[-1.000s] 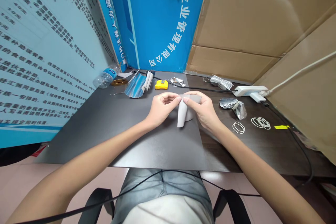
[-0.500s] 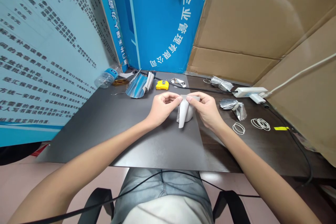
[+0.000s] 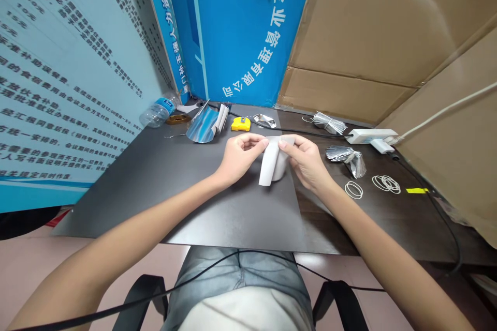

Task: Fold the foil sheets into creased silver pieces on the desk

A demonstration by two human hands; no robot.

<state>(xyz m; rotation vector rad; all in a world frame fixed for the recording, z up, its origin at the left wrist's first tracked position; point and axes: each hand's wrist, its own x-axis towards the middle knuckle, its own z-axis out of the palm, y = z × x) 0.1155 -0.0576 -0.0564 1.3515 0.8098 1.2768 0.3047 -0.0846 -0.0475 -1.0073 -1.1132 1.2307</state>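
Observation:
Between my two hands is a whitish-grey folded sheet (image 3: 267, 168), its flat front flap hanging down and a curved part behind it. My left hand (image 3: 241, 158) pinches its top left edge between thumb and fingers. My right hand (image 3: 308, 161) pinches the top right part the same way. The sheet is held just above the desk; I cannot tell whether its lower end touches. To the right of my right hand lies a bundle of fringed silver foil strips (image 3: 345, 156).
Behind my hands are a yellow tape measure (image 3: 240, 124), a curled shiny sheet (image 3: 204, 125), foil scrap (image 3: 264, 120) and plastic bottle (image 3: 157, 113). On the right lie white rubber bands (image 3: 386, 184), another foil bundle (image 3: 329, 123), a power strip (image 3: 370, 137) and yellow strip (image 3: 417, 191).
The folded sheet has turned, so its front flap looks wider and its lower end sits a little farther left. Both hands keep their pinch with small shifts.

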